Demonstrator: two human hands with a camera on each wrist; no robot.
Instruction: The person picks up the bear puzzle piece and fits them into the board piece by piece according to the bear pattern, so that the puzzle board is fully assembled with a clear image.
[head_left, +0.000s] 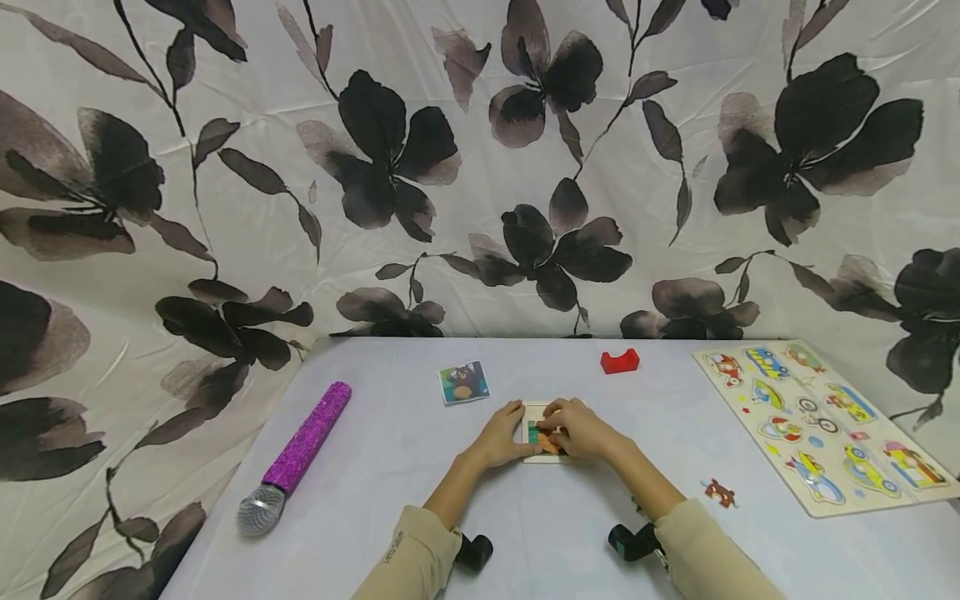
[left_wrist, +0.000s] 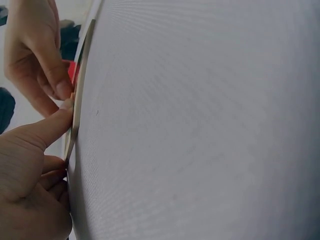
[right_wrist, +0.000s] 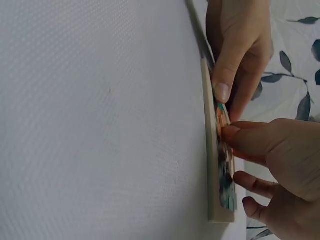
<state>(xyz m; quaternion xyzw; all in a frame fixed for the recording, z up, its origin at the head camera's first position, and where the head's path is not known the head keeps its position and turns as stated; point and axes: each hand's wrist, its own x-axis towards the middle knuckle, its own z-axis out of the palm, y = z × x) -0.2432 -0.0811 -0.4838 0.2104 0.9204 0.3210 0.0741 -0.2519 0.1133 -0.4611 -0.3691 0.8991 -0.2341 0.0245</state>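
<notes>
A small wooden puzzle board (head_left: pixel 543 459) with a pale frame and a green and orange picture lies flat on the white table. My left hand (head_left: pixel 498 437) grips its left side, the thumb at the near edge and the fingers towards the far corner. Over the right part of the board, my right hand (head_left: pixel 587 429) pinches an orange puzzle piece (head_left: pixel 550 444) against the picture. The right wrist view shows that thumb and a finger on the orange piece (right_wrist: pixel 224 125); fingers cover part of the picture.
Left lies a purple glitter microphone (head_left: pixel 307 442). Behind the board are a picture card (head_left: pixel 464 382) and a red block (head_left: pixel 619 361). To the right are a small brown animal piece (head_left: pixel 721 492) and a large vehicle puzzle board (head_left: pixel 825 425). A floral cloth (head_left: pixel 465 300) hangs behind.
</notes>
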